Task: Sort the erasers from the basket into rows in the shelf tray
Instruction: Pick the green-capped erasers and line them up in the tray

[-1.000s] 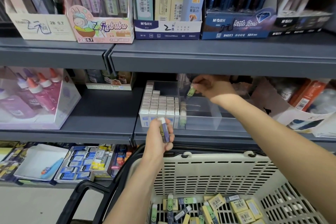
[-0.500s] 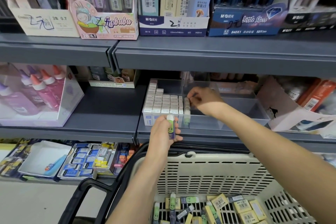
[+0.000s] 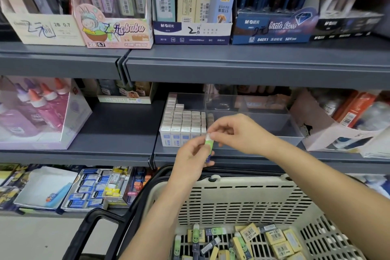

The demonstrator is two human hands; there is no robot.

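Observation:
My left hand (image 3: 193, 157) holds a green eraser (image 3: 209, 146) upright in front of the shelf tray (image 3: 272, 124). My right hand (image 3: 236, 131) has its thumb and forefinger pinching the eraser's white top end. The clear tray sits on the middle shelf; rows of white-and-blue erasers (image 3: 182, 124) fill its left part, with a short row of green erasers (image 3: 210, 119) beside them. The cream basket (image 3: 242, 200) below holds several loose green, yellow and dark erasers (image 3: 251, 240).
A box of glue bottles (image 3: 40, 112) stands at the left of the middle shelf, and a torn white box (image 3: 329, 131) at the tray's right. Boxes of pencil leads (image 3: 118, 27) line the upper shelf. Trays of small stationery (image 3: 95, 188) lie on the lower shelf.
My right hand left the tray's green row and came down to the eraser in my left hand, which rose slightly toward the tray front. Both hands now meet on that eraser.

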